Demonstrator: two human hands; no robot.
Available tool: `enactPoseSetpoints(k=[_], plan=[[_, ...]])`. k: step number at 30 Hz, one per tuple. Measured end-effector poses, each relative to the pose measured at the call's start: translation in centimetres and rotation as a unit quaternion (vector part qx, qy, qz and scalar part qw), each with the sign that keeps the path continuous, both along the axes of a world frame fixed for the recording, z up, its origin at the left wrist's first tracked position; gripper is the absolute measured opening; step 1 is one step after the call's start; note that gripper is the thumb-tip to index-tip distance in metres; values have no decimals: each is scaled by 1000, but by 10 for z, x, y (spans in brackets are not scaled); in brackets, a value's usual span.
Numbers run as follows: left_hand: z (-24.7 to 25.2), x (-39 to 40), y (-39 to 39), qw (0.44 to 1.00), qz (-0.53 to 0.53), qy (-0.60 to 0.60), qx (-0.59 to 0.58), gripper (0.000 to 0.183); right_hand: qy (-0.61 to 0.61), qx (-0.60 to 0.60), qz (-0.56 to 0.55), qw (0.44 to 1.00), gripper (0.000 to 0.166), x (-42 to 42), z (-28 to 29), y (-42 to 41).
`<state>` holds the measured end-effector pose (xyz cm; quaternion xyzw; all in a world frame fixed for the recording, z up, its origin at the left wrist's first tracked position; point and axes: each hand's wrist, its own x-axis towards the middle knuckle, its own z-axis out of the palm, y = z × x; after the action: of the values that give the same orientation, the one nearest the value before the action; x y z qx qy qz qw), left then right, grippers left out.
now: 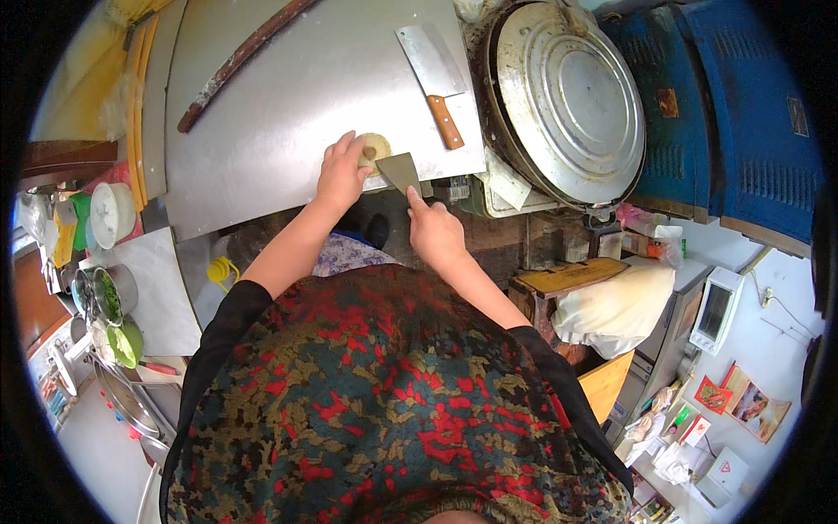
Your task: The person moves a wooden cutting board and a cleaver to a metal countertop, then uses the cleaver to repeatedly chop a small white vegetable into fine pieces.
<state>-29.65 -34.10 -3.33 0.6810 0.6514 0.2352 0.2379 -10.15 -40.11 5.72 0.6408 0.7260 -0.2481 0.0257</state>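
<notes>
My left hand (340,173) lies over the left side of a small round yellowish disc (378,145) with a brown spot in its middle. Its fingers and thumb grip the disc near the front edge of a metal worktop (262,150). What the disc is made of cannot be told. My right hand (437,229) holds a wide-bladed metal scraper (401,171), index finger stretched along it. The blade's far corner meets or overlaps the disc's near right edge. Beyond my right hand, a cleaver (432,72) with a riveted wooden handle lies flat on the worktop.
A long wooden rod (242,62) rests on the worktop's far left. To the right stands a large round griddle under a metal lid (576,98), beside blue metal cabinets (753,111). At left are a white tub (112,215) and a pot of chopped greens (111,295).
</notes>
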Motion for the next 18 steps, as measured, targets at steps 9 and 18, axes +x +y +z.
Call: enactPoseSetpoints(k=[9, 18], plan=[[9, 3, 5, 1000, -3, 0, -31, 59, -25, -49, -23, 998, 42, -16, 4, 2], [16, 18, 10, 994, 29, 63, -85, 54, -29, -80, -12, 996, 53, -23, 5, 15]])
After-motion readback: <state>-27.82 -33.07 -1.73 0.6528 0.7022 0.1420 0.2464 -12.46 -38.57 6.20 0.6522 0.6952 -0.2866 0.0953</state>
